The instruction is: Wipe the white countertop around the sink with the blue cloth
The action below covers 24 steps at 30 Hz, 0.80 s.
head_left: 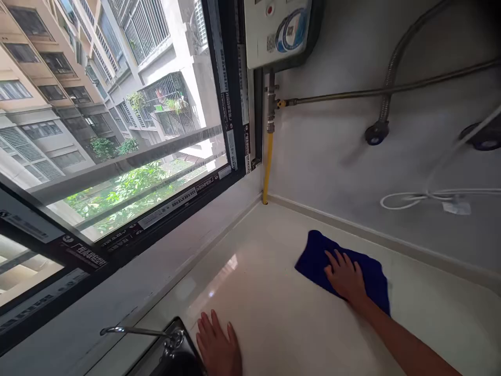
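My right hand lies with fingers spread on a dark blue cloth, pressing it onto the pale, glossy countertop. The cloth is laid out nearly flat, and part of it is under my palm and forearm. Down at the lower middle, my left hand rests on the countertop beside the sink's edge. Its fingers are stretched out and it holds nothing.
A sink with a chrome faucet is at my lower left, below a dark-framed window. A yellow gas pipe enters the counter's corner. Metal hoses, a white cable and a water heater line the wall.
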Available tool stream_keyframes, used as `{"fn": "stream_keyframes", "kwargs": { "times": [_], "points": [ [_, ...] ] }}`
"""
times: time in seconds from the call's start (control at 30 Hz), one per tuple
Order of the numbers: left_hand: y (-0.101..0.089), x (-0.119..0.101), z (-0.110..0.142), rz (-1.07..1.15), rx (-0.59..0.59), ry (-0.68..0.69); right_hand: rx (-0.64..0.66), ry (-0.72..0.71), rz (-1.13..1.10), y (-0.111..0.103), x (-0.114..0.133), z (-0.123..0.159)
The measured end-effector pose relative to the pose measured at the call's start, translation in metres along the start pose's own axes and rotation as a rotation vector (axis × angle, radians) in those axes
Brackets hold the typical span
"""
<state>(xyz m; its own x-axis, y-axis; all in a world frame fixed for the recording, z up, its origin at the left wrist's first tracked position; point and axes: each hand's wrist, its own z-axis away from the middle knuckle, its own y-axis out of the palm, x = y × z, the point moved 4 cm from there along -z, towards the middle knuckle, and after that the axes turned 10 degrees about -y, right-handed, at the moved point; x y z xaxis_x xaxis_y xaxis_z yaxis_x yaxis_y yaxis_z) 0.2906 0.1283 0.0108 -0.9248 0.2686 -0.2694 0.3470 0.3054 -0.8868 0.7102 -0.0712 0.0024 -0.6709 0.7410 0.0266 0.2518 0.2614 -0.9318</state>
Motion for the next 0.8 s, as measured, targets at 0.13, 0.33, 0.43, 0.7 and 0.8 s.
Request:
{"fn": "stream_keyframes", "kwargs": {
  "times": [0.13, 0.33, 0.43, 0.7, 0.8],
  "points": [
    [-0.005, -0.002, -0.001, 0.002, -0.006, -0.006, -0.043, -0.031, 0.057, -0.008, -0.029, 0.073],
    [-0.012, -0.007, -0.002, -0.012, -0.013, 0.002, -0.121, -0.199, -0.016, -0.025, 0.019, 0.186],
    [-0.011, -0.007, -0.001, -0.016, -0.003, 0.010, -0.026, -0.336, -0.099, -0.032, 0.075, 0.218],
    [0.015, 0.006, -0.002, -0.071, -0.131, 0.107, 0.392, -0.646, -0.516, -0.058, 0.236, 0.135],
    [0.032, 0.013, -0.005, -0.082, -0.255, 0.107, 0.401, -0.647, -0.622, -0.056, 0.275, 0.078]
  ]
}}
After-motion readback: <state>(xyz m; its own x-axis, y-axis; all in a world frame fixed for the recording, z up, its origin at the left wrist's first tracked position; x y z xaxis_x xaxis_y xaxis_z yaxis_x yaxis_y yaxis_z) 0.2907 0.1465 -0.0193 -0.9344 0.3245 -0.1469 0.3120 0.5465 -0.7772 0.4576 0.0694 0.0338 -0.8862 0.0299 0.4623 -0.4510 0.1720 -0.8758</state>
